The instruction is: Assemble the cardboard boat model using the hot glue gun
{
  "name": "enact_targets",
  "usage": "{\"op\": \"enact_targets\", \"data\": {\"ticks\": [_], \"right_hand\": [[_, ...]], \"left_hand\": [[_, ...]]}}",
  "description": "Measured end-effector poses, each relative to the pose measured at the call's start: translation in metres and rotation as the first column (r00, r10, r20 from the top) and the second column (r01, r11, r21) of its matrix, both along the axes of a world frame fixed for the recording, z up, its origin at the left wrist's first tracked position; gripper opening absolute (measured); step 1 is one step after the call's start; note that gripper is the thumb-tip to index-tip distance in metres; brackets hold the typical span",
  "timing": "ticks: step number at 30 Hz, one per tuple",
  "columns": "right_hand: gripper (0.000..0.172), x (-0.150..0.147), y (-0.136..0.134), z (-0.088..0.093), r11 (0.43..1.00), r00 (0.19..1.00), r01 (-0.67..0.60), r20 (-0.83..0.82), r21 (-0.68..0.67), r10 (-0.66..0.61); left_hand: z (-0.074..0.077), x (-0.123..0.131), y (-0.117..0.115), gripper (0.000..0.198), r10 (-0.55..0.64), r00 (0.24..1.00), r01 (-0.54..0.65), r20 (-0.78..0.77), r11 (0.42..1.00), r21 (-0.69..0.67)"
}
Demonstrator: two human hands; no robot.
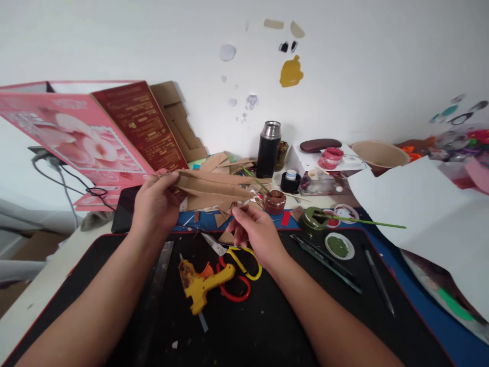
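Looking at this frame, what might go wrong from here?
The cardboard in the left hand looks thin and might bend. The scissors lie near the right hand with a bare blade, which could cause a nick. The green paint jar stands uncovered with a brush jutting out; a bump might tip it.

Craft desk point(57, 285): glue gun point(196, 288), paints point(337, 247)

We have bare arms on show: the left forearm point(100, 285) smooth and broad, narrowing to a bare wrist point(142, 235); the right forearm point(324, 308) tapering likewise; and there, left hand point(156, 205) and right hand point(260, 232), both bare too!
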State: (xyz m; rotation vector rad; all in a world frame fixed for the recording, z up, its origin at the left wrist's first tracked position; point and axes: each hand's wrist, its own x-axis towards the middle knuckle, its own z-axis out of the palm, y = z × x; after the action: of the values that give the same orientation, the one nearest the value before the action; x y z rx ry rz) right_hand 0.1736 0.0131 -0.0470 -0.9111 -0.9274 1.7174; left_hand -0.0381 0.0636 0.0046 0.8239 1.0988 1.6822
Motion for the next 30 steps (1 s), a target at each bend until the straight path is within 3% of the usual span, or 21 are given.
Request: {"op": "enact_targets", "data": {"ticks": [3, 8, 10, 12, 14, 17, 20, 23, 27, 30], "right_hand": [[0.052, -0.001, -0.001, 0.002, 0.999, 1.000, 0.012, -0.015, 0.034, -0.012], [0.058, 0.001, 0.002, 0.006, 0.992, 0.994, 0.083, -0.080, 0.094, -0.076], [0.058, 0.004, 0.004, 0.007, 0.988, 0.990, 0.116, -0.096, 0.102, -0.106], [0.058, 0.006, 0.006, 0.009, 0.985, 0.986, 0.138, -0.108, 0.107, -0.127], [0.057, 0.008, 0.008, 0.012, 0.982, 0.981, 0.166, -0.114, 0.095, -0.155], [0.057, 0.011, 0.008, 0.015, 0.982, 0.981, 0.171, -0.110, 0.077, -0.163], [0.058, 0.013, 0.006, 0.018, 0.987, 0.992, 0.106, -0.083, 0.120, -0.097], [0.059, 0.013, 0.001, 0.020, 0.979, 0.999, -0.035, -0.013, 0.199, 0.038], [0.057, 0.012, -0.006, 0.020, 0.929, 0.971, -0.233, 0.114, 0.287, 0.208], [0.057, 0.011, -0.009, 0.019, 0.900, 0.954, -0.290, 0.179, 0.326, 0.242]], "left_hand": [[-0.002, 0.015, -0.005, 0.032, 0.053, 0.997, -0.058, 0.053, 0.995, 0.086], [0.001, 0.038, -0.024, 0.033, 0.017, 0.999, -0.011, -0.043, 0.988, 0.153], [0.002, 0.043, -0.035, 0.033, 0.018, 0.989, 0.011, -0.146, 0.981, 0.195], [0.001, 0.046, -0.046, 0.030, 0.023, 0.935, 0.063, -0.355, 0.972, 0.227], [0.001, 0.046, -0.055, 0.030, -0.054, 0.876, 0.161, -0.480, 0.969, 0.186], [0.006, 0.045, -0.067, 0.030, -0.182, 0.847, 0.269, -0.499, 0.957, 0.108], [0.019, 0.043, -0.073, 0.035, -0.212, 0.857, 0.282, -0.469, 0.956, 0.084], [0.027, 0.038, -0.073, 0.048, -0.324, 0.833, 0.352, -0.448, 0.936, -0.023], [0.019, 0.026, -0.066, 0.059, -0.487, 0.820, 0.455, -0.300, 0.873, -0.174], [0.009, 0.020, -0.062, 0.054, -0.559, 0.809, 0.538, -0.180, 0.828, -0.155]]}}
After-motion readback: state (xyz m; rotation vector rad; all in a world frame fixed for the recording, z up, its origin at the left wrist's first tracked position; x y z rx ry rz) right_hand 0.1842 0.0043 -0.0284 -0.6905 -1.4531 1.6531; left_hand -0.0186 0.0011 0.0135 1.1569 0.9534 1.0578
